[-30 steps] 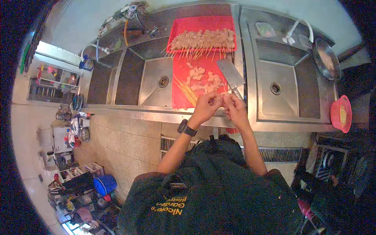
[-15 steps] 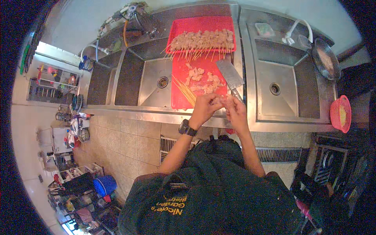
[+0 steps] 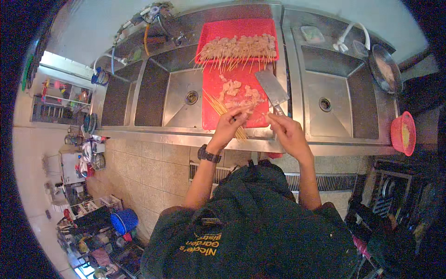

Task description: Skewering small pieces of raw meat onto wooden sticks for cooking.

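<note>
Red board (image 3: 211,78), pale lumpy meat (image 3: 231,87), thin skewers (image 3: 215,105)

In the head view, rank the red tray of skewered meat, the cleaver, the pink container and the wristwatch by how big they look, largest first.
1. Red tray
2. Pink container and cleaver: too alike to rank
3. Wristwatch

dark shirt (image 3: 265,232), yellow lettering (image 3: 206,244), black watch (image 3: 208,154)

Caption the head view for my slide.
Bare hands at a red board, near pale meat, thin sticks, a cleaver and a tray of meat skewers.
</note>
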